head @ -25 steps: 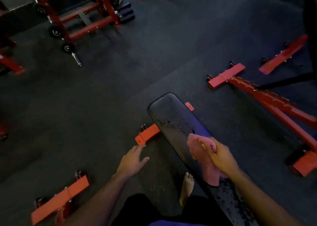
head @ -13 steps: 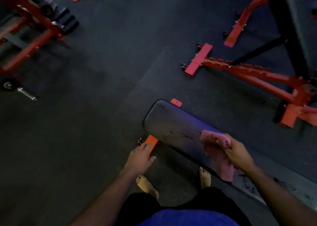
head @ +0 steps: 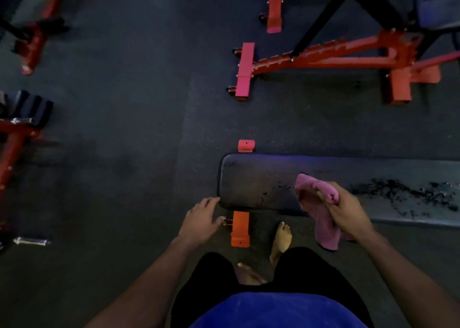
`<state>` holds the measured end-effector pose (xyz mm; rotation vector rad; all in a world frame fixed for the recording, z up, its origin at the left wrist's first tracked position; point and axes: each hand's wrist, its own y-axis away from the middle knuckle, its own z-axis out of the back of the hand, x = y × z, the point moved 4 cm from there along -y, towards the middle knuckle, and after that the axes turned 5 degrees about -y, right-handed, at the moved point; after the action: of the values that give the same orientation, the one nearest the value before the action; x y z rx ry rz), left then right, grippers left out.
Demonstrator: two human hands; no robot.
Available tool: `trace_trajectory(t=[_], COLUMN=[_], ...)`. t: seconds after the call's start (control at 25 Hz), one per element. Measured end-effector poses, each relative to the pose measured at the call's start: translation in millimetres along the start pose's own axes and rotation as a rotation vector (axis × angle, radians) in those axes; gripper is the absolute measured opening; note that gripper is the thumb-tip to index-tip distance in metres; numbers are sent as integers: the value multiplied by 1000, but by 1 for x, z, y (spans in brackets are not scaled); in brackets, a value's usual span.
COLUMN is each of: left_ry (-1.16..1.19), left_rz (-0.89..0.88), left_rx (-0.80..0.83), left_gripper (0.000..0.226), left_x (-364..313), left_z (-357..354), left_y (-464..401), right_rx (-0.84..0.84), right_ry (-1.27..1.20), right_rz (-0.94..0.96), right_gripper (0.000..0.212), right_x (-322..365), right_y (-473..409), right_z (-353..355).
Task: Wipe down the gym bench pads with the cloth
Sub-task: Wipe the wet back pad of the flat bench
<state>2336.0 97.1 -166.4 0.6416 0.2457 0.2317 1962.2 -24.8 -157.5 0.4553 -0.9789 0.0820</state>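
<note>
Gripping pink cloth (head: 317, 198) w/ right hand (head: 348, 213) | on bench pad (head: 258, 180)

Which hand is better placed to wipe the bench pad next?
The right hand. It already grips the pink cloth over the bench pad. The left hand holds nothing; its fingers reach the pad's near corner.

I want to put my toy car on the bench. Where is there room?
The bench pad is bare between its rounded end and the pink cloth. The right hand grips that cloth mid-pad, so it is crowded there. The left hand touches the near corner.
</note>
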Motion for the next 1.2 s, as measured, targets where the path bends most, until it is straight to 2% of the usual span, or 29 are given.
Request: trace_trajectory(t=[0.08, 0.2, 0.32, 0.36, 0.44, 0.52, 0.56, 0.64, 0.8, 0.92, 0.96, 1.08, 1.12, 1.2], left_ry=[-50, -135, -284, -329, -420, -486, -515, -587, -664, -587, -572, -568, -578, -566], left_rz=[-61, -176, -381, -458, -615, -757, -827, -961, -1197, -1279, -1284, -1293, -1290, -1294], left_rx=[38, 85, 125, 134, 81, 23, -11, -70, -238, -388, -398, -370, -372, -386], left_gripper=[67, 70, 74, 74, 71, 67, 66, 65, 63, 62, 62, 62, 62, 62], left_x=[0, 1, 14, 17, 19, 12, 3, -10, -22, -12, -12, -13, -12, -11], left_z=[3, -4, -21, -27, -39, -53, -59, -80, -119, -124, -120, -121, -121, -121], left_y=[-18, -49, -106, -131, -188, -245, -269, -314, -366, -371, -369, -372, -374, -374], right_rx=[-22, -114, -309, -381, -492, -402, -336, -317, -550, -745, -744, -525, -464, -397], right_ry=[11, 95, 331, 375, 407, 366, 397, 519, 561, 525, 473, 465, 485, 518], right_rz=[-51, -115, -155, -166, -162, -265, -323, -402, -436, -456, -458, -349, -280, -116], right_gripper=[20, 41, 67, 69, 65, 64, 61, 54, 49, 70, 79, 97, 95, 73], right_x=[-8, -7, -12, -19, -38, -69, -82, -114, -154, -138, -120, -56, -46, -56], right_y=[1, 1, 1, -1, -22, -54, -67, -85, -105, -103, -105, -112, -114, -113], right_z=[-13, -23, -39, -53, -97, -167, -204, -265, -292, -317, -342, -440, -457, -449])
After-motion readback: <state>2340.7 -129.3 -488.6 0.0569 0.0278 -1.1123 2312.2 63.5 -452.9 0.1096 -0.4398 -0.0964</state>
